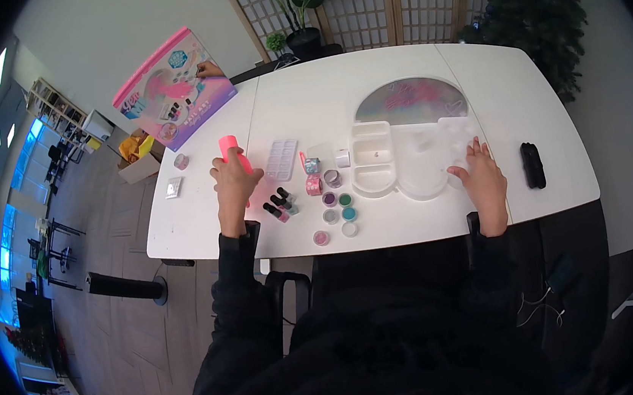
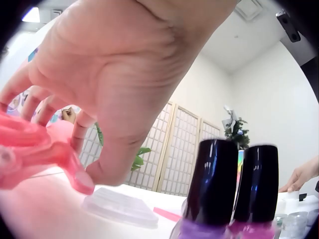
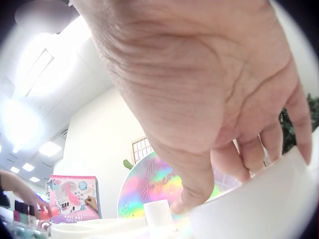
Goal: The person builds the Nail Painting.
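My left hand [image 1: 235, 184] grips a glossy pink plastic piece [image 1: 229, 143] above the table's left half. In the left wrist view this pink piece [image 2: 47, 154] lies beneath the fingers, its full shape partly out of frame. Close by stand small nail polish bottles [image 1: 279, 206] with black caps. On the right side, my right hand [image 1: 487, 181] has its fingers spread over the edge of a white compartment tray [image 1: 377, 190]. Seen from the right wrist, fingertips touch a curved white part [image 3: 254, 204]. Behind the tray rises a half-round iridescent panel [image 1: 410, 99] with pink lettering.
Several small glitter pots [image 1: 349, 214], tape rolls [image 1: 314, 185] and a clear palette [image 1: 281, 160] sit mid-table. A nail art box [image 1: 176, 89] stands at the back left. A black pouch [image 1: 532, 166] lies at right; a small pot [image 1: 181, 161] and white packet [image 1: 173, 188] at left.
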`<state>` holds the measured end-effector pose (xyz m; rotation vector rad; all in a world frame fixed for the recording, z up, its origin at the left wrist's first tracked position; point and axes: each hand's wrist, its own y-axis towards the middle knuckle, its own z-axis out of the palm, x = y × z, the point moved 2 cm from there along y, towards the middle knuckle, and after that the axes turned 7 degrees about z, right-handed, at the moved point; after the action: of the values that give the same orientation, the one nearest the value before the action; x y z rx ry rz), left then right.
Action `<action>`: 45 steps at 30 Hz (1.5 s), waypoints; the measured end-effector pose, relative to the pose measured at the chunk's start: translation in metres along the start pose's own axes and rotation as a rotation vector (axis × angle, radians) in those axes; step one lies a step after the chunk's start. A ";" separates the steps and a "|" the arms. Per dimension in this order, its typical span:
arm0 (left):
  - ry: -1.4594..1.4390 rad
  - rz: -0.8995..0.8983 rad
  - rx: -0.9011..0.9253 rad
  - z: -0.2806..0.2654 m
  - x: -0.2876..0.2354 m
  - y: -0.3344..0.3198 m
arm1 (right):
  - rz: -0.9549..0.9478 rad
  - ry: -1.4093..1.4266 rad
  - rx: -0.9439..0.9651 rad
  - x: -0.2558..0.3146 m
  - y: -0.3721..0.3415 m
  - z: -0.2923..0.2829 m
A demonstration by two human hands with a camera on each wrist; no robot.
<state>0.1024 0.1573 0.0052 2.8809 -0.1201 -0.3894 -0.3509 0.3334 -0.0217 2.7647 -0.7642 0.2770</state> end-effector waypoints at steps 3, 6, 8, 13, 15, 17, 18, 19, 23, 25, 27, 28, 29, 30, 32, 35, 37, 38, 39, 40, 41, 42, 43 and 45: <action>-0.138 0.194 -0.093 -0.038 -0.048 -0.007 | -0.013 0.001 -0.024 -0.001 -0.001 0.003; -0.326 0.483 -0.141 -0.061 -0.116 -0.029 | -0.017 0.008 -0.024 0.001 -0.001 0.001; -0.438 0.641 -0.136 -0.054 -0.162 -0.043 | -0.008 0.015 -0.029 0.002 -0.002 0.000; -0.671 0.699 0.260 -0.019 -0.258 -0.064 | -0.029 -0.013 -0.059 0.001 0.001 0.004; -0.706 0.674 0.343 0.007 -0.281 -0.055 | -0.045 0.003 -0.087 -0.002 0.002 0.010; -0.694 0.548 0.359 0.036 -0.295 -0.043 | -0.042 0.003 -0.094 0.000 0.000 0.007; -0.699 0.557 0.358 0.048 -0.300 -0.038 | -0.047 0.010 -0.093 0.000 0.000 0.007; -0.629 0.528 0.366 0.059 -0.303 -0.033 | -0.054 0.012 -0.125 -0.001 0.000 0.011; -0.595 0.459 0.382 0.082 -0.311 -0.031 | -0.064 0.011 -0.145 -0.001 0.001 0.013; -0.585 0.467 0.373 0.088 -0.313 -0.031 | -0.050 0.014 -0.128 0.000 -0.002 0.009; -0.582 0.465 0.365 0.093 -0.312 -0.032 | -0.038 0.005 -0.057 0.003 -0.002 0.001; -0.583 0.490 0.383 0.094 -0.312 -0.030 | -0.020 -0.003 0.000 0.005 -0.002 -0.002; -0.585 0.516 0.400 0.095 -0.313 -0.029 | -0.027 -0.006 0.007 0.006 -0.003 -0.004; -0.588 0.507 0.401 0.095 -0.313 -0.028 | -0.021 -0.004 0.011 0.006 -0.004 -0.005; -0.496 0.496 0.497 0.098 -0.314 -0.028 | -0.019 -0.009 0.020 0.007 -0.004 -0.007; -0.488 0.517 0.498 0.097 -0.314 -0.027 | -0.011 0.000 0.029 0.007 -0.005 -0.007; -0.481 0.510 0.509 0.095 -0.316 -0.027 | -0.018 0.009 0.022 0.005 -0.003 -0.004; -0.470 0.508 0.518 0.094 -0.316 -0.027 | -0.028 0.008 0.032 0.003 -0.003 0.000; -0.468 0.493 0.518 0.095 -0.317 -0.026 | -0.054 -0.003 -0.024 0.000 -0.002 0.003; -0.481 0.485 0.502 0.099 -0.320 -0.024 | -0.080 -0.011 -0.081 -0.001 -0.002 0.006; -0.495 0.478 0.486 0.100 -0.322 -0.024 | -0.083 -0.021 -0.074 -0.001 -0.001 0.006; -0.496 0.472 0.476 0.100 -0.324 -0.023 | -0.094 -0.019 -0.077 0.000 0.000 0.005; -0.475 0.449 0.481 0.094 -0.326 -0.025 | -0.093 -0.026 -0.079 0.000 -0.001 0.004; -0.424 0.424 0.473 0.089 -0.325 -0.030 | -0.098 -0.039 -0.068 0.000 -0.002 0.005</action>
<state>-0.2330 0.2036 -0.0031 3.0358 -0.9951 -0.9858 -0.3491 0.3338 -0.0270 2.7406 -0.6334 0.1749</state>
